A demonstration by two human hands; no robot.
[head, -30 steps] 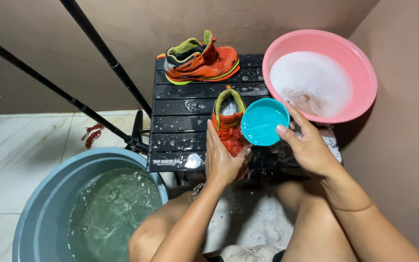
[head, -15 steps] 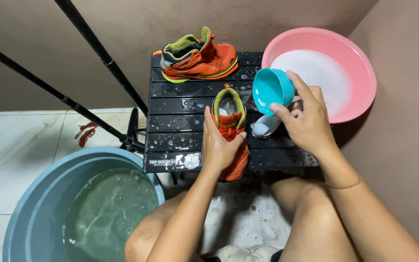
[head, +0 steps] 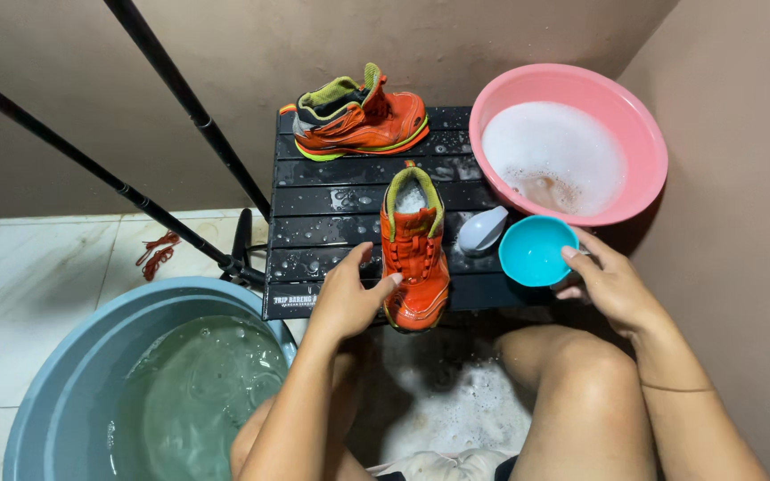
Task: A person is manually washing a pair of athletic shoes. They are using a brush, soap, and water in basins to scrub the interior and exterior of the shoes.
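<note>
A: Down onto a black slatted desk (head: pixel 331 207), wet with droplets, tucked into a corner of brown walls. White marble-look floor tiles (head: pixel 37 267) off to the left, suds on the floor between the knees.

B: Counting shoes: two orange running shoes with green trim. One (head: pixel 358 118) lying at the back of the desk, the other (head: pixel 413 251) near the front edge, toe hanging over it, foam inside the opening.

A: Left hand (head: pixel 349 298) against that near shoe's side, thumb and fingers touching the upper; grip loose, more steadying than clamping.

B: Right hand (head: pixel 612 285) closed around a small turquoise scoop (head: pixel 535 251), held upright just right of the shoe, at the desk's front edge.

A: Basins: two. A pink one (head: pixel 643 142) at the back right, full of soapy water; a big grey-blue tub (head: pixel 55 374) on the floor at left, holding greenish water.

B: One pale grey brush (head: pixel 481 230) between shoe and scoop. Two black tripod legs (head: pixel 135 191) crossing the left side. One bundle of red laces (head: pixel 155 254) on the tiles.
</note>
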